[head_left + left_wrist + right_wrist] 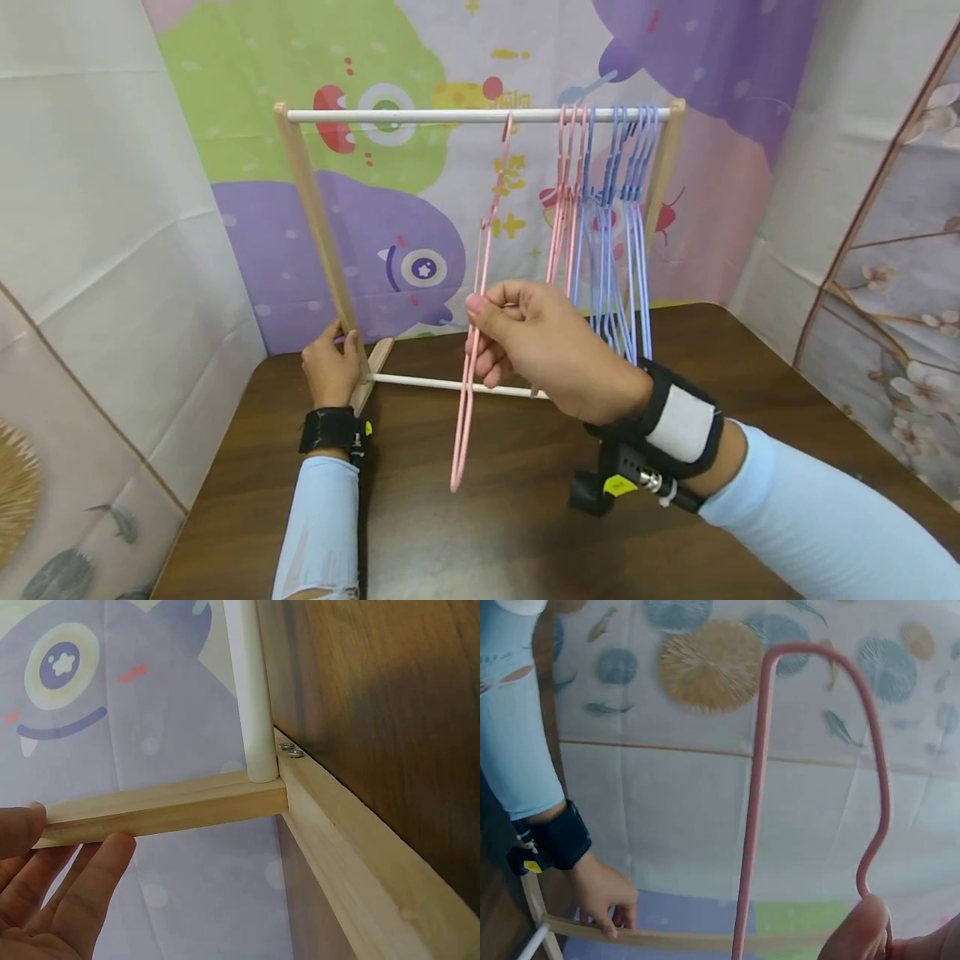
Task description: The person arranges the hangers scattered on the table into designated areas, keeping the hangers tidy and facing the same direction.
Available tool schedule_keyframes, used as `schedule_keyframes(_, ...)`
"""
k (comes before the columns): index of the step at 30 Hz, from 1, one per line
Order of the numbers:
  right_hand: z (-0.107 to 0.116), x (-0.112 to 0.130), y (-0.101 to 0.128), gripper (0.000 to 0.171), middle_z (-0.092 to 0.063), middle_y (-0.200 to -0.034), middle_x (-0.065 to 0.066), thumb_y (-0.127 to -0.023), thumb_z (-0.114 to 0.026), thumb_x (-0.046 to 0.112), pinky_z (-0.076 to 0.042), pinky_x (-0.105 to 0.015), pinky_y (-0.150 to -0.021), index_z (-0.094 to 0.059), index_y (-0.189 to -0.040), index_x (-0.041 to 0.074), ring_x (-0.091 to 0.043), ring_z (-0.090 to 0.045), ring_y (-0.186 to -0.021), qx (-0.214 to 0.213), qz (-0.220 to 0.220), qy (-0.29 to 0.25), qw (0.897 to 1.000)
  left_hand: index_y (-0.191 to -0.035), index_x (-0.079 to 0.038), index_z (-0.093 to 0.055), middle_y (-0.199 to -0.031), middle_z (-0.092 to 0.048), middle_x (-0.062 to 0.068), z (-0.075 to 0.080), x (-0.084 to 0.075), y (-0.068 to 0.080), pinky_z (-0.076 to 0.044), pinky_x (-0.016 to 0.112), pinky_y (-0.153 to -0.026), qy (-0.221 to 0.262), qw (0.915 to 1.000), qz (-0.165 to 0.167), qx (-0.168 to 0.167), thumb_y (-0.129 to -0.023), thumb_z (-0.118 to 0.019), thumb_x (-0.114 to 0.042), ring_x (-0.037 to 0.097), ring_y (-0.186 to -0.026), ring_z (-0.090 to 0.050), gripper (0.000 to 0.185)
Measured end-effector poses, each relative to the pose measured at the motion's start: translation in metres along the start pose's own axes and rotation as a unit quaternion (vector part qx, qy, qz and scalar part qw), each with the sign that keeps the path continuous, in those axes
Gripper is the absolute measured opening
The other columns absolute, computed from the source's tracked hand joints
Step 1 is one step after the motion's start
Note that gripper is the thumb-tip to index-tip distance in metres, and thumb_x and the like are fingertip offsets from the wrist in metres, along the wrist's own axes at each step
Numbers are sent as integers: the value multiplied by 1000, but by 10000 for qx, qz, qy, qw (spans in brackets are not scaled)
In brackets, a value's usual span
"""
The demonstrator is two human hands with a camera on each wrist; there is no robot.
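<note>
In the head view my right hand [551, 350] pinches a pink clothes hanger [462, 425] by its side, thumb against fingers. This hanger's hook [507, 125] is up at the white top rod [420, 116] of a small wooden garment rack, and its body hangs edge-on toward me. My left hand [330, 367] holds the lower part of the rack's left post [315, 217]. In the left wrist view the thumb and fingers lie on opposite sides of that post [165, 806]. The right wrist view shows the pink hanger's rounded end [802, 649] beyond the right thumb [859, 930].
Several pink hangers [560, 208] and blue hangers [637, 242] hang bunched at the rod's right end. A white lower bar [427, 382] joins the rack near its feet on the brown table [420, 533]. A patterned cloth [247, 242] hangs close behind.
</note>
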State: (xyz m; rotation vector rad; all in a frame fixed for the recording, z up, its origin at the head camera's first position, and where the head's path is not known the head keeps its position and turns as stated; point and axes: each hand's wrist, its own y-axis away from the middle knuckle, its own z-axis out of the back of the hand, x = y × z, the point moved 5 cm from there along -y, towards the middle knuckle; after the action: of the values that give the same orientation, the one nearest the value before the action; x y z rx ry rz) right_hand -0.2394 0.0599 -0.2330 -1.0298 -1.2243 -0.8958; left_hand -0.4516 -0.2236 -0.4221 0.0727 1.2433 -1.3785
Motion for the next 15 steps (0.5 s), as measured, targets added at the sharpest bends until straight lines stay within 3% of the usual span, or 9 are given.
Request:
schedule_keyframes(8,22,10,-14,21,-61,-78,-8,-109,-49,17,-57,-25,-57,-55,-102,-1,-12,-61,-60,-281,-51,-157,9995,-127,0,-70,-115,-74,19,0,3,-2,-48,59,-99,5,10000,-23,-7,-99,-68,-14,44,-111,-67,32)
schedule_keyframes(15,42,16,-24,23,-61,-79,-7,-109,-50,21,-56,-25,-56,-56,-99,1,-12,-62,-62,-686,-74,136,9975,-124,-2,-71,-114,-74,18,0,1,0,-47,59,-99,13,10000,18,37,-99,-68,-15,44,-113,-66,29)
